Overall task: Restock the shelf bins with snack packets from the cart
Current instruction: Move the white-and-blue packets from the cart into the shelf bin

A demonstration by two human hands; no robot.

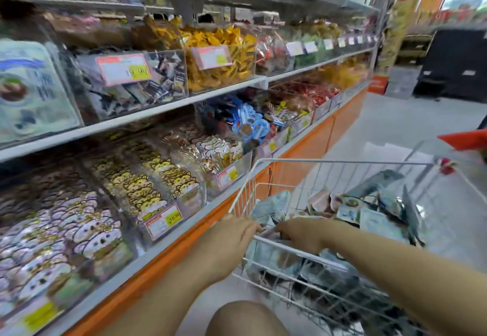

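The left hand (234, 235) rests its fingers pressed together on the near rim of the wire cart (342, 162). The right hand (300, 235) reaches inside, fingers down among the snack packets (374, 219); blur hides whether they are pinching one. Loose, slick packets are heaped beyond and below those fingers, so a hasty grab could drag neighbours over the rim onto the floor. Leaning on the rim could also roll the cart. The clear shelf bins (189, 198), left of both hands, already hold dense rows of packets, so overfilling might spill them.
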